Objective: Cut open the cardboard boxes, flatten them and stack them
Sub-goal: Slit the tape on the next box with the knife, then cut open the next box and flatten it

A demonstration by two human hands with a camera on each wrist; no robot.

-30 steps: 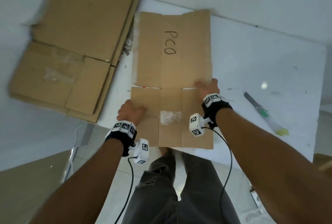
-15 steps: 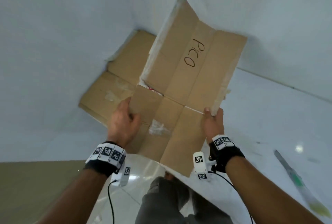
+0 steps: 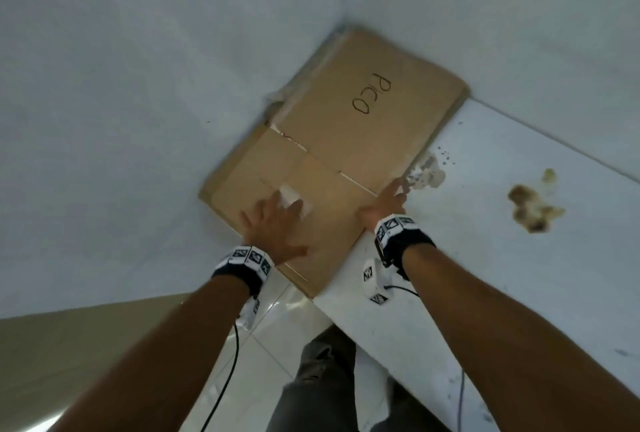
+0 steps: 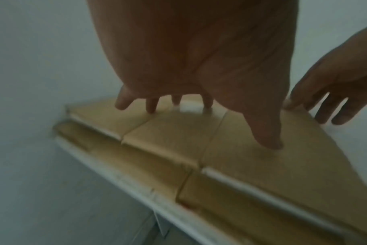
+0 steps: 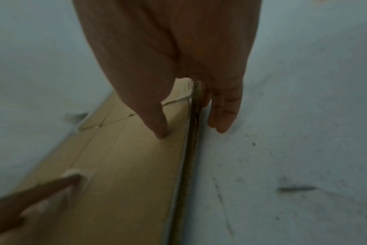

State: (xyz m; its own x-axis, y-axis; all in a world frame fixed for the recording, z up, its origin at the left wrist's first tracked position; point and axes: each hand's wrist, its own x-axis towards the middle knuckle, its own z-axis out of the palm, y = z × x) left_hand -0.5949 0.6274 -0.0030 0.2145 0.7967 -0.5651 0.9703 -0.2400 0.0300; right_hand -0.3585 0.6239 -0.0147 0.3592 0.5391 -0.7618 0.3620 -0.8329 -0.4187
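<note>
A flattened cardboard box marked "PICO" (image 3: 363, 126) lies on top of the stack of flattened boxes (image 4: 136, 159) in the table's far left corner, against the wall. My left hand (image 3: 273, 223) rests flat on its near part with the fingers spread, beside a patch of tape. The left wrist view shows the left hand (image 4: 241, 107) touching the board with its fingertips and thumb. My right hand (image 3: 388, 203) is at the board's right edge. In the right wrist view the right hand (image 5: 191, 116) has its thumb on top of the cardboard (image 5: 126, 165) and straight fingers beside the edge, down on the table.
The white table (image 3: 519, 258) stretches to the right, with brown stains (image 3: 533, 210) and crumbs near the stack. Walls close off the left and far sides. Below the table edge are the tiled floor (image 3: 277, 345) and my legs (image 3: 318, 379).
The "PICO" cardboard was lifted off the middle of the table, swung left and laid on the stack. My left hand let go of its edge and now lies flat on it.
</note>
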